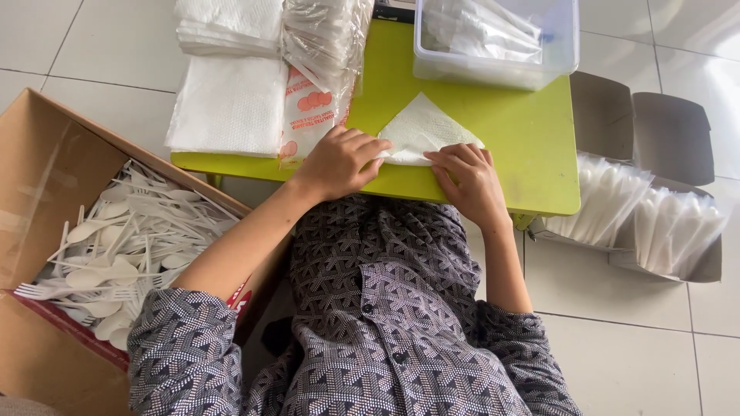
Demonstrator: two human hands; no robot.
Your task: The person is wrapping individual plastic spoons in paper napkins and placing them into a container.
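— White paper, that napkin [422, 131]? Where does it lie?

— Folded to a triangle on the lime-green worktop [532, 146], right at the near edge, under both grips.

— How do the grips stand?

— The left hand [339, 162] lies flat, fingers together, pressing the napkin's left corner. The right hand [469, 181] presses its lower right edge, fingers slightly spread. Neither pinches anything.

— And around them?

— Just left of the left grip, a plastic pack of napkins [308, 108] beside a loose napkin stack [227, 104]. Beyond the grips, a clear plastic tub [493, 65]. Far left on the floor, a cardboard box [38, 169] of white plastic spoons and forks [123, 254]; right of the right grip, wrapped cutlery bundles [640, 219].
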